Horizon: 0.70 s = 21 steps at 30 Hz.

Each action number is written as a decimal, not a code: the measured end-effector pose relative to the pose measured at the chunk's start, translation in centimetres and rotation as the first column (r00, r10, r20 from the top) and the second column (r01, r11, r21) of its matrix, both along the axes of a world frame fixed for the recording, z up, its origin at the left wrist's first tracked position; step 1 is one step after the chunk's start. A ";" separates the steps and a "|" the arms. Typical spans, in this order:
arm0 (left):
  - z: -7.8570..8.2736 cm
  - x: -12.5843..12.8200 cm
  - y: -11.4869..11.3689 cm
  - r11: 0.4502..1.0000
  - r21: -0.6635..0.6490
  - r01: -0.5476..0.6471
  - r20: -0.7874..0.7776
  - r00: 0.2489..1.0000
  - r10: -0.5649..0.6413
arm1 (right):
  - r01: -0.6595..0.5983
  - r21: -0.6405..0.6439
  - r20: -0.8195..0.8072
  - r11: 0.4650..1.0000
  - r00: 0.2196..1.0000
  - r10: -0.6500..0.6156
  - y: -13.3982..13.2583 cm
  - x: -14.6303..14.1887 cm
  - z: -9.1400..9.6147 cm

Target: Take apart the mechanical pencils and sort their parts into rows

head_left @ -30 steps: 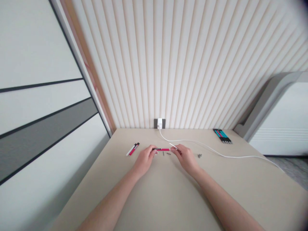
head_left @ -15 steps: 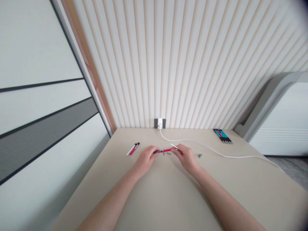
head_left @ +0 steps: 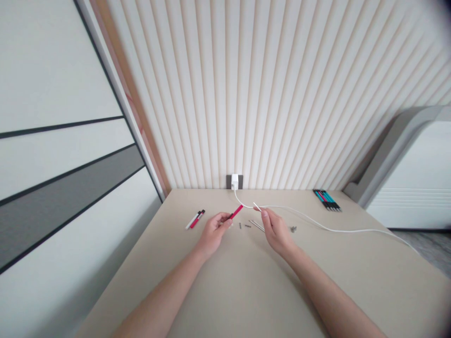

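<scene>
Left fingers point(head_left: 224, 226) hold a slim pink-and-black pen barrel point(head_left: 237, 211), right fingers point(head_left: 267, 220) a thin white refill point(head_left: 257, 206) outside it; small grey spring-like pieces point(head_left: 248, 226) lie loose

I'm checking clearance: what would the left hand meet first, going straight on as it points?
The left hand, pink barrel leading, would likely reach the white cable first; depth is unclear.
</scene>
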<state>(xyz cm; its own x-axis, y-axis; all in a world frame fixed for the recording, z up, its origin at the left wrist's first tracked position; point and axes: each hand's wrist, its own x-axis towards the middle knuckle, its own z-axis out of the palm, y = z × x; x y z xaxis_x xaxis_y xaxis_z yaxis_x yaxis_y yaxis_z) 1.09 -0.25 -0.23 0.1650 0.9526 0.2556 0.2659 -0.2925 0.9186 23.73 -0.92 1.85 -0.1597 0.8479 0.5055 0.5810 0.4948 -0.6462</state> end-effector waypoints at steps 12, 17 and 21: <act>0.7 -1.5 0.3 0.912 0.409 0.032 -0.476 0.860 0.183 | -0.037 -0.050 0.449 0.998 0.892 0.055 0.5 1.8 -0.2; 0.8 -1.6 0.3 0.916 0.398 0.054 -0.479 0.864 0.157 | -0.089 -0.040 0.456 0.995 0.885 0.098 0.3 1.5 0.0; 0.9 -1.5 0.1 0.915 0.381 0.131 -0.518 0.850 0.094 | -0.125 -0.046 0.463 0.991 0.876 0.133 -0.2 1.2 0.5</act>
<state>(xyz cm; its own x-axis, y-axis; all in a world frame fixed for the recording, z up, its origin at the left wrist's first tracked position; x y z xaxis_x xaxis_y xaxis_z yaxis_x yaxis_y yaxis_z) -0.42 -0.11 0.72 0.3956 0.7872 0.4732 0.6563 -0.6027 0.4539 24.97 -1.15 2.32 -0.4813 0.8104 0.3340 0.7478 0.5785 -0.3259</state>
